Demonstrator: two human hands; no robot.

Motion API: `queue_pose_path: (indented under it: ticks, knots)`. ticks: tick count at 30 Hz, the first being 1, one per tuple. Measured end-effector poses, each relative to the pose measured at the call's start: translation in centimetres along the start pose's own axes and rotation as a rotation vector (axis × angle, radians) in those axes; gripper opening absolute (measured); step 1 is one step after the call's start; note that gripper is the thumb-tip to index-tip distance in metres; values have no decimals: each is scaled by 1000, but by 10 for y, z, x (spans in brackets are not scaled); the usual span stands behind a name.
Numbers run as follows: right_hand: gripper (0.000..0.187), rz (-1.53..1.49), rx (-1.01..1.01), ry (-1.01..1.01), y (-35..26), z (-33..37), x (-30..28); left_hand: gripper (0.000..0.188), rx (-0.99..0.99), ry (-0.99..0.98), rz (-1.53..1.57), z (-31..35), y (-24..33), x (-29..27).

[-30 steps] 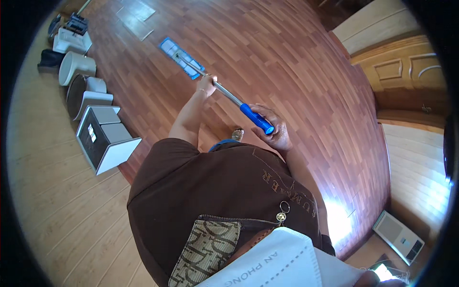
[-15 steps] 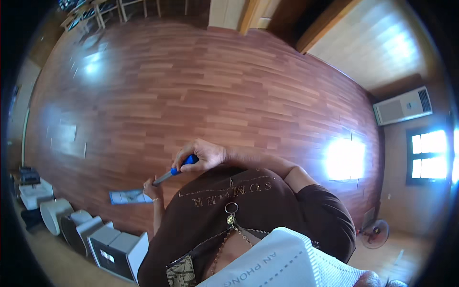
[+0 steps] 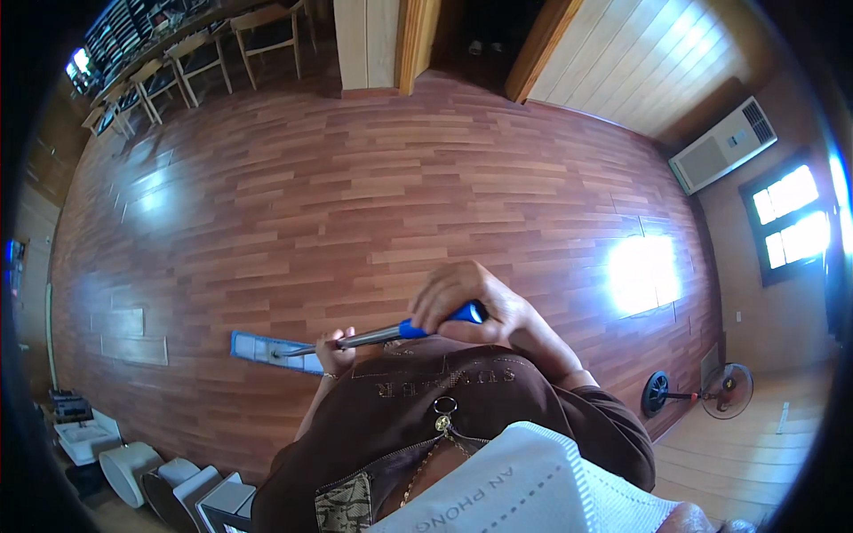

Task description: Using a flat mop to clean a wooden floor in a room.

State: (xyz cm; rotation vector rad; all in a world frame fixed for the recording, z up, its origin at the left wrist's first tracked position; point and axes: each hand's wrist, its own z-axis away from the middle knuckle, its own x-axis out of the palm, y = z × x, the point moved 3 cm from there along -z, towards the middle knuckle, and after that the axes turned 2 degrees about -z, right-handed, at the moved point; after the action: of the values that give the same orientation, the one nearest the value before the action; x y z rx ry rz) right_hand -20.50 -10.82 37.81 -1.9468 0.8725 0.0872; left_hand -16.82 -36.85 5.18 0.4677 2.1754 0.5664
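A flat mop (image 3: 371, 337) with a metal pole and blue grip slants across the front of my body. My right hand (image 3: 469, 298) is closed round the blue grip at its upper end. Farther down the pole, my left hand (image 3: 335, 354) is wrapped round the metal. Beyond it, the blue-edged, pale rectangular mop head (image 3: 253, 347) lies flat on the wood-plank floor (image 3: 382, 191), to the left of my body. My left hand hides part of the pole and overlaps the mop head's near end.
Several wooden chairs (image 3: 200, 64) line a long table at the far left. White box-like items and a round drum-shaped one (image 3: 124, 471) stand at the lower left. A doorway (image 3: 480, 44) opens at the back. On the right are a wall unit (image 3: 724, 147), a window (image 3: 789, 216) and a fan (image 3: 727, 391).
Both hands and the mop have shifted to the right in view, the right hand farthest. The pole lies flatter across my front. My view has also turned, showing more chairs and the fan's base.
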Motion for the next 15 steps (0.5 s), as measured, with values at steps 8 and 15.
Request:
queue_pose_path:
  ticks: [8, 15]
  knots:
    - [24, -87, -203, -76, -99, 76, -19, 43, 103, -278, 312, -18, 140, 48]
    - [28, 74, -240, -67, -165, 165, -40, 40, 375, -470, 577, -16, 274, 113]
